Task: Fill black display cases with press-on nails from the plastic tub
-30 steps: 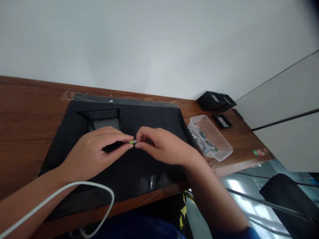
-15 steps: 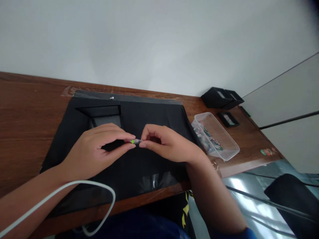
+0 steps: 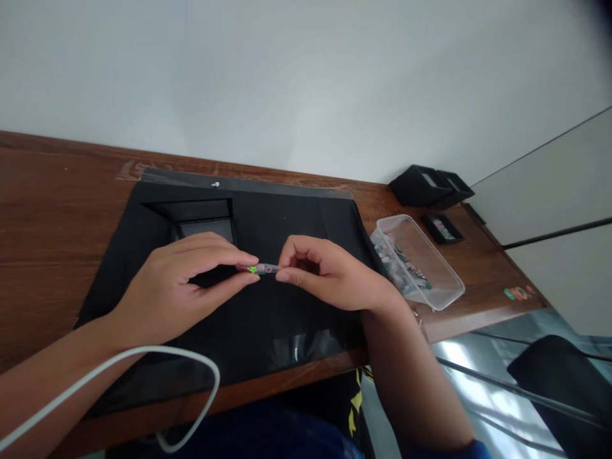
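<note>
A slim greyish piece with a bright green flower-shaped ornament [image 3: 264, 269] spans the gap between my hands above the black mat [image 3: 291, 331]. The thumb and forefinger of my left hand [image 3: 172, 290] pinch its left end, beside the green flower. At the right end, the thumb and bent fingers of my right hand [image 3: 335, 274] are closed on the tip. A small dark reddish mark shows on the middle part between the hands. Both ends are hidden by fingertips, and the exact kind is too small to make out.
A black frame-like box [image 3: 203, 213] lies behind my left hand. To the right stands a clear plastic container [image 3: 444, 290] with several small packets, near black boxes [image 3: 421, 185] and a small black tray [image 3: 442, 228]. A white cable [image 3: 143, 349] crosses my left forearm.
My right hand has shifted slightly right along the greyish piece, so more of it shows between my hands. My left hand keeps its pinch near the green flower.
</note>
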